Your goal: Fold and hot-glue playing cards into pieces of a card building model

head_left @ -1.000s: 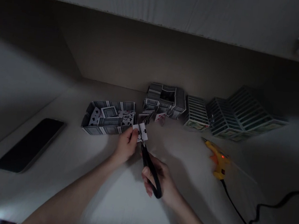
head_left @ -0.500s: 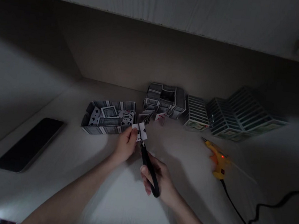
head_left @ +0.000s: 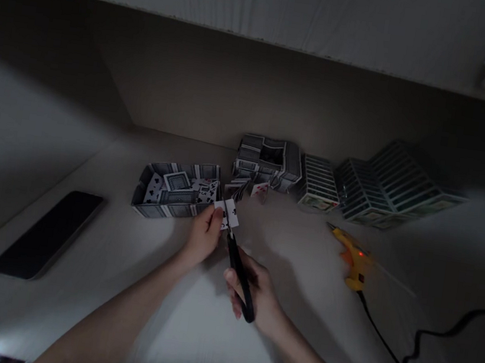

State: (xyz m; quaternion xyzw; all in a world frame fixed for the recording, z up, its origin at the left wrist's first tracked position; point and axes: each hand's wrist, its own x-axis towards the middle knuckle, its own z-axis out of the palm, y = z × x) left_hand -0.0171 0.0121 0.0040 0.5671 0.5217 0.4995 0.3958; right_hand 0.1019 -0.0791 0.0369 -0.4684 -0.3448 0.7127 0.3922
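Left hand [head_left: 205,235] pinches a white playing card with black club pips [head_left: 233,213] between thumb and fingers, at the near right corner of an oblong grey-patterned box made of cards [head_left: 167,211]. Right hand [head_left: 257,288] is curled around a pair of black-handled metal scissors [head_left: 238,267]; the blades lie across the card, the handles close together. Loose cards [head_left: 178,197] lie inside the box. A flat black phone [head_left: 48,233] lies on the pale table [head_left: 203,343] at left. At right, a yellow glue gun with an orange trigger [head_left: 351,255] lies with its red light lit. Beyond stands a grey card-built structure with a square recess [head_left: 250,154].
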